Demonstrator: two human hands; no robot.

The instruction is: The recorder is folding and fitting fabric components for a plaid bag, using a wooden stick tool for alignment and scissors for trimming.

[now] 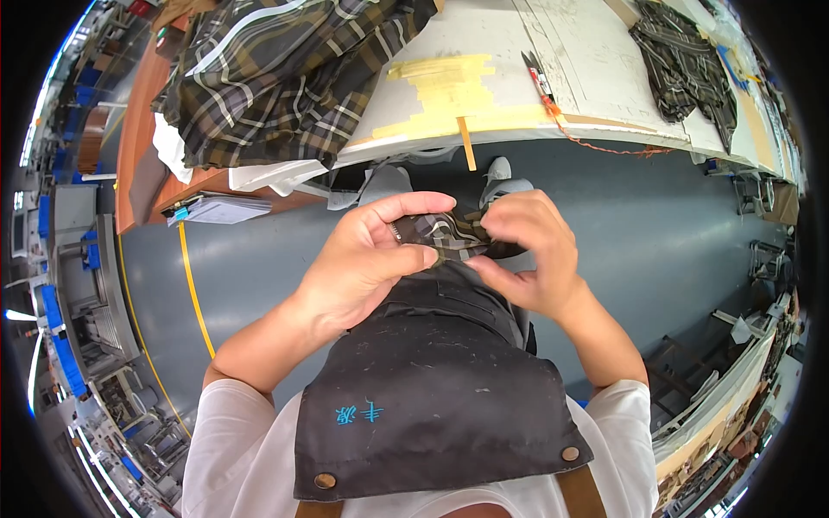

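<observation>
Between my two hands, over my lap, is a small piece of dark plaid fabric with olive, grey and white lines. My left hand is closed on its left end, thumb below and forefinger above; a ring shows on one finger. At the right end my right hand pinches the cloth with curled fingers, slightly blurred, the thumb at its lower edge. The folds hide how the piece is made up.
A heap of plaid cloth overhangs the white table at the far left. Scissors with red handles lie on the table, tied to an orange cord. More plaid pieces lie far right. Papers sit on a shelf.
</observation>
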